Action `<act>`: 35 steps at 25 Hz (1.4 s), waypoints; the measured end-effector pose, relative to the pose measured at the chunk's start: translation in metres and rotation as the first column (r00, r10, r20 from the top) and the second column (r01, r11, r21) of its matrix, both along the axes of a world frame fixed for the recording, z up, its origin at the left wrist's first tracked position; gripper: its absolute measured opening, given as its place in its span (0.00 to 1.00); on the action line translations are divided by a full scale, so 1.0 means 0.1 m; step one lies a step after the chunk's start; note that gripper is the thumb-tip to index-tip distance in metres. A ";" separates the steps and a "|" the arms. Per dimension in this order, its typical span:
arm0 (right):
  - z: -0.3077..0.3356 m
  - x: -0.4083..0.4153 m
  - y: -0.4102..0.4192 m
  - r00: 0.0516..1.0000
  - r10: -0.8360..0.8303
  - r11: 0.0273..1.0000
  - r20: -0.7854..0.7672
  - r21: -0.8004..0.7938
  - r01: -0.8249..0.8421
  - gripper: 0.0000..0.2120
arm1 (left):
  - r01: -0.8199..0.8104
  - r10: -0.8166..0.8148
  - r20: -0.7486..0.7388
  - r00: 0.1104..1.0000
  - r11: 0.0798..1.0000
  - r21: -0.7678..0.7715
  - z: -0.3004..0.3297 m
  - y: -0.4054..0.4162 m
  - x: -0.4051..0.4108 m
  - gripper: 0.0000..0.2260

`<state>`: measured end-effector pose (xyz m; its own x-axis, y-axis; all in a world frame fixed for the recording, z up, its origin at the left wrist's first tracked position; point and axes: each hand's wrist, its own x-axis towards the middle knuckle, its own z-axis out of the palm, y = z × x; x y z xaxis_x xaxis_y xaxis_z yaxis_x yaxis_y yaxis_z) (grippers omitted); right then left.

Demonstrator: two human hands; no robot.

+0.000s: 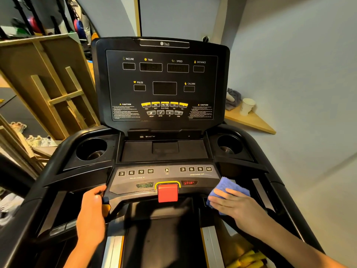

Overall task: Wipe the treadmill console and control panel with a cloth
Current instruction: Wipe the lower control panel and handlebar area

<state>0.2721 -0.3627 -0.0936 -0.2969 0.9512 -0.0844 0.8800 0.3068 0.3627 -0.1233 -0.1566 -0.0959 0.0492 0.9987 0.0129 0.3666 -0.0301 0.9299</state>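
Right hand: right hand (234, 205) lies flat, palm down, fingers spread and extended toward the left, pressing on the blue cloth (228, 189); nothing is pinched, the cloth is only held under the palm and fingers.
Cloth: folded blue cloth sits at the right end of the control panel (166, 176), over the right front corner where the panel meets the right handlebar; its upper part shows beyond the fingertips, its lower part is covered by the hand.
Left hand: left hand (91, 211) is curled around the left handlebar grip at the panel's left front corner, fingers wrapped under and out of sight, thumb lying along the top; it touches no cloth.
Control panel: grey strip with two rows of 3, 6, 9, 12 keys, a fan key between them, a lit red STOP readout near the right side, just left of the cloth.
Safety key: red block (167, 192) in a yellow-edged recess at the middle of the panel's front edge, between the two hands and apart from both.
Console: upright black console (162, 82) with dark displays labelled incline, time, speed, distance, pulse, calorie stands behind the panel, well apart from the cloth.
Cup holders: left cup holder (91, 148) and right cup holder (229, 145) flank a shallow tray.
Shelf: wooden shelf (251, 121) to the console's right carries a paper cup (247, 106) and a grey rag (232, 98).
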 end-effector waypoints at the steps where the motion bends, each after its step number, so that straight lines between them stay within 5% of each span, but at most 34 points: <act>1: -0.04 0.02 -0.07 0.999 0.031 0.999 -0.021 0.031 -0.031 0.35 | 0.001 -0.001 -0.003 1.000 1.000 0.003 0.02 0.00 0.00 0.16; 2: -0.07 0.05 -0.10 0.998 0.005 1.000 -0.057 0.003 -0.005 0.26 | 0.009 -0.009 -0.005 1.000 1.000 0.003 0.04 -0.01 0.00 0.18; 5: -0.06 0.15 -0.18 0.986 -0.083 0.986 -0.147 -0.152 0.061 0.25 | 0.011 -0.011 -0.015 1.000 1.000 0.004 0.05 -0.01 -0.01 0.19; 7: -0.08 0.22 -0.25 0.989 0.018 0.999 -0.149 -0.040 -0.024 0.24 | 0.025 -0.024 -0.015 1.000 1.000 0.002 0.05 -0.01 -0.01 0.15; 12: 0.10 0.19 -0.35 0.823 -0.126 0.985 -0.553 0.025 0.168 0.34 | 0.023 -0.023 0.017 1.000 1.000 0.000 0.04 0.00 -0.01 0.12; 15: 0.10 0.24 -0.41 0.778 -0.226 0.972 -0.587 -0.081 0.222 0.40 | 0.008 -0.007 -0.055 0.998 1.000 0.013 0.00 0.01 -0.03 0.17; 21: 0.19 0.24 -0.37 0.674 -0.348 0.932 -0.652 -0.162 0.324 0.34 | 0.019 -0.018 -0.059 0.998 1.000 0.016 0.01 0.01 -0.04 0.15; 23: 0.32 0.27 -0.38 0.524 -0.464 0.869 -0.714 -0.253 0.425 0.37 | 0.012 -0.011 -0.071 0.997 1.000 0.011 0.01 0.02 -0.04 0.15; 25: 0.55 0.23 -0.38 0.277 -0.535 0.771 -0.798 -0.328 0.545 0.34 | 0.008 -0.008 -0.086 0.996 1.000 0.002 0.00 0.03 -0.03 0.15; 27: 0.78 0.17 -0.25 0.000 -0.487 0.661 -0.873 -0.368 0.654 0.33 | 0.014 -0.012 -0.112 0.994 1.000 0.013 -0.02 0.04 -0.02 0.14; 28: 0.85 0.14 -0.13 -0.036 -0.456 0.605 -0.889 -0.340 0.720 0.32 | 0.018 -0.015 -0.134 0.991 1.000 0.022 -0.03 0.05 -0.01 0.14; 32: 0.81 -0.19 0.47 -0.067 -0.488 0.519 -0.870 -0.351 0.780 0.34 | 0.021 -0.017 -0.150 0.989 0.999 0.026 0.02 0.03 0.01 0.20; 35: 0.56 -0.48 0.89 0.090 -0.650 0.543 -0.755 -0.378 0.750 0.34 | 0.021 -0.018 -0.137 0.990 1.000 0.022 0.03 0.02 0.01 0.23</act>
